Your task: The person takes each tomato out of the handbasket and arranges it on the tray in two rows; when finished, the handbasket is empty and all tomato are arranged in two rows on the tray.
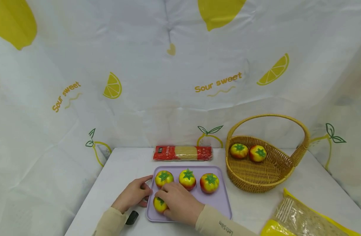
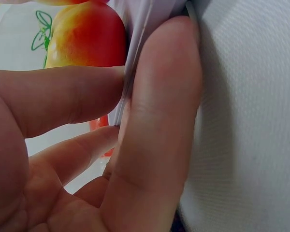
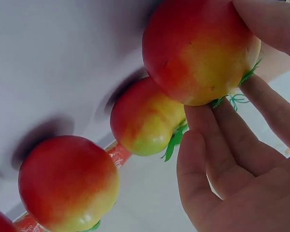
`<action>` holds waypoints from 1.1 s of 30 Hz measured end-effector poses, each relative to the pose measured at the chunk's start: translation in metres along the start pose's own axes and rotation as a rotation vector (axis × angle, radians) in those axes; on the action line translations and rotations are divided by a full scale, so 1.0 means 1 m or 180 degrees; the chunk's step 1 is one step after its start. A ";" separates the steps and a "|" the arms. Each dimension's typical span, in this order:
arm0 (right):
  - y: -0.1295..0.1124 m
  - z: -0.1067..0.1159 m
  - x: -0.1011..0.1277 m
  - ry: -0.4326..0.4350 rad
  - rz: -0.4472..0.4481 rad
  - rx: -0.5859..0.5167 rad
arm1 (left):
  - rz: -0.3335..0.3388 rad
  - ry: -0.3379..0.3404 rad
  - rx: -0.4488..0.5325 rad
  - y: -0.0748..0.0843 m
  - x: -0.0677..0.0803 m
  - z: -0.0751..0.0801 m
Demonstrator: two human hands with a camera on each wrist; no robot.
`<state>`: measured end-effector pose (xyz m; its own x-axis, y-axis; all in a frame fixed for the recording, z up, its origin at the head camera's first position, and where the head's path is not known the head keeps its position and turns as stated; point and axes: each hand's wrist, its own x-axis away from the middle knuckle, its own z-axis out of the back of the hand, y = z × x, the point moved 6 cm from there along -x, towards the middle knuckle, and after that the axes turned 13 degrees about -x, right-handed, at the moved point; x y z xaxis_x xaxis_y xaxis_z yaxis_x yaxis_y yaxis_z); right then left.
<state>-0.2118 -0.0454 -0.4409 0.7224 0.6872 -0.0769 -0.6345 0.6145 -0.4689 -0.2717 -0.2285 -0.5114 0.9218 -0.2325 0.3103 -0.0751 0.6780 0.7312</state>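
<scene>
A lilac tray (image 1: pixel 204 203) lies on the white table. My left hand (image 1: pixel 134 194) pinches its left rim; in the left wrist view the thumb and fingers are on either side of the tray edge (image 2: pixel 144 29). At the tray's front left corner, my right hand (image 1: pixel 182 201) holds a red-and-yellow tomato (image 1: pixel 159 205) with a green leafy top. The right wrist view shows thumb and fingertips around that tomato (image 3: pixel 203 53). Behind it on the tray sit three more: a left tomato (image 1: pixel 163 177), a middle tomato (image 1: pixel 187 181) and a right tomato (image 1: pixel 209 184).
At the back right stands a wicker basket (image 1: pixel 248 187) with a tall handle, holding two tomatoes (image 1: pixel 257 154). A red noodle packet (image 1: pixel 183 153) lies behind the tray. A yellow-edged clear bag (image 1: pixel 301 214) is at front right, and a small black object (image 1: pixel 132 217) near the left sleeve.
</scene>
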 end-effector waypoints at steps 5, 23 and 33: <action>-0.001 -0.003 0.000 -0.0017 0.0030 -0.0041 | -0.0013 0.0003 -0.0009 0.001 0.001 0.000; 0.000 0.006 0.005 0.0006 -0.0090 -0.0236 | 0.0051 0.0021 -0.0080 0.000 -0.003 -0.001; 0.029 0.051 0.036 0.0220 -0.0276 -0.0415 | 0.0042 0.0036 -0.0078 -0.001 -0.002 -0.001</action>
<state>-0.2184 0.0172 -0.4122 0.7930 0.6027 -0.0895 -0.5311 0.6117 -0.5863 -0.2728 -0.2283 -0.5127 0.9250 -0.2156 0.3128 -0.0781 0.6978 0.7120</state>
